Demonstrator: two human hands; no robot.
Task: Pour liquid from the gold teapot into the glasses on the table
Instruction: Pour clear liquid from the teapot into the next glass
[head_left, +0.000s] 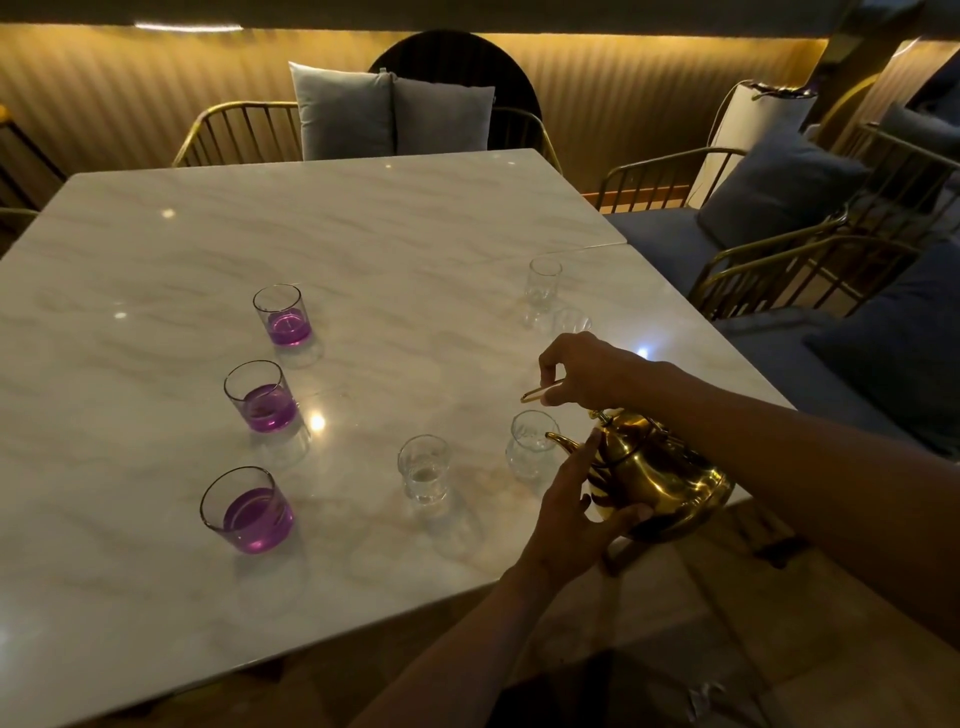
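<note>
- We are looking down at a pale marble table (363, 249) in a dim room lit with warm yellow light, with cushioned chairs (395, 109) standing around it.
- We are seeing three tumblers standing in a column on the left side of the table, each holding purple liquid: the far one (283, 315), the middle one (262, 396) and the near one (247, 509).
- We are seeing four small clear glasses on the right side: two near the far right edge (543, 286) (570, 321), one near the middle (423, 469) and one just beside the teapot's spout (532, 442).
- We are watching the gold teapot (657, 475) being held at the table's near right edge, tilted with its spout (561, 441) pointing left, toward the nearest small glass.
- The left hand (576, 506) is lying half open against the teapot's body, fingers spread over its left side and thumb underneath.
- The right hand (587, 371) is reaching over the pot from above, fingers curled shut on the thin gold handle (540, 391).
- We cannot tell whether any liquid is leaving the spout.
</note>
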